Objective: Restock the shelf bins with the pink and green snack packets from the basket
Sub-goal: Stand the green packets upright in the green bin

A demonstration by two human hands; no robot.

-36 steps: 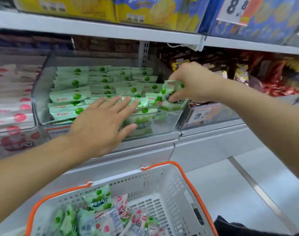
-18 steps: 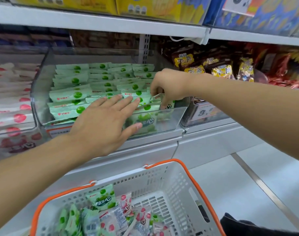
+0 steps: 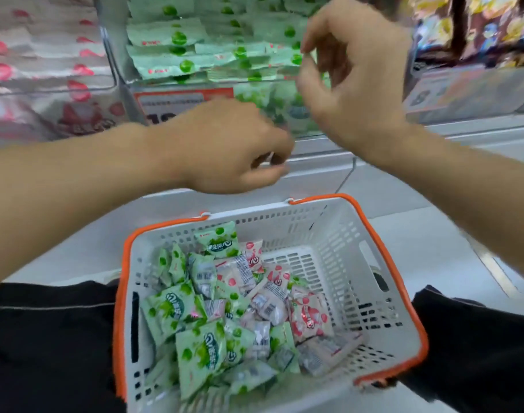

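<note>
Hands out of the green bin [image 3: 129, 84] now, both empty. Half a second back: left hand [image 3: 225, 147] flat on the green packets in that bin, right hand [image 3: 353, 81] tucking one packet into the front corner. Now drawn back toward the body and hanging over the basket [image 3: 383, 263]: left loosely curled, holding nothing; right higher, thumb and forefinger nearly touching, pinching nothing visible. That packet delivered, then, somewhere among the green rows [image 3: 195, 59] on the shelf. View tipped downward too, full basket now in sight between the knees. Plenty left inside: green packets [image 3: 201, 350] heaped toward the left, pink packets [image 3: 307, 318] toward the middle and right. Pink bin [image 3: 46, 61] just left of the green one. Likely next: another reach down for a packet. Task well short of done, judging by the pile.
</note>
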